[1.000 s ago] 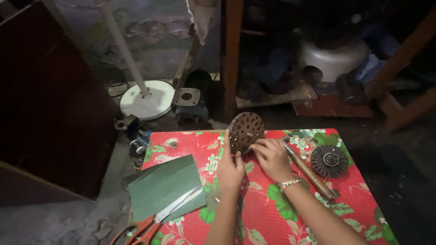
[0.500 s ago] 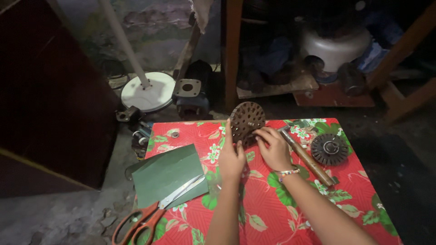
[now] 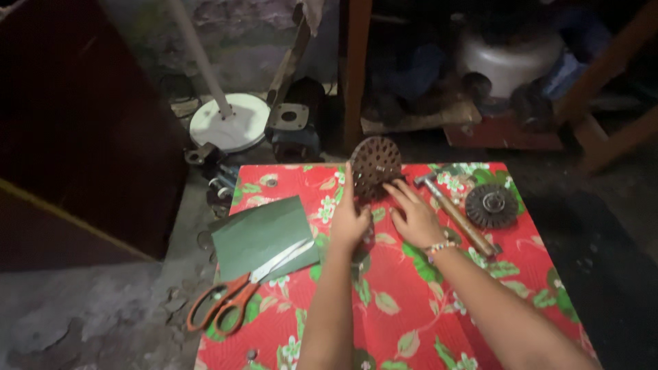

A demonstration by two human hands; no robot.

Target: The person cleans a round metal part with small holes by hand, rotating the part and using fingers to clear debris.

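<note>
Here your left hand (image 3: 349, 223) stands on edge against the left side of a round brown disc (image 3: 375, 164), index finger pointing up along its rim, the other fingers curled loosely and clamping nothing. Your right hand (image 3: 413, 218) lies open just near of the disc, its fingertips (image 3: 396, 193) touching the lower edge. The disc is tipped up on its edge at the far middle of the table (image 3: 404, 322), rusty brown, pierced all over with small round holes, with a small pale patch at its centre.

The table wears a red cloth with green leaves and white flowers. Right of your right hand lies a hammer (image 3: 456, 214) with a wooden handle, and beyond it a dark ribbed wheel (image 3: 491, 205) lying flat. On the left lies a plain green card sheet (image 3: 260, 233), and orange-handled scissors (image 3: 236, 294) rest across its near corner.
</note>
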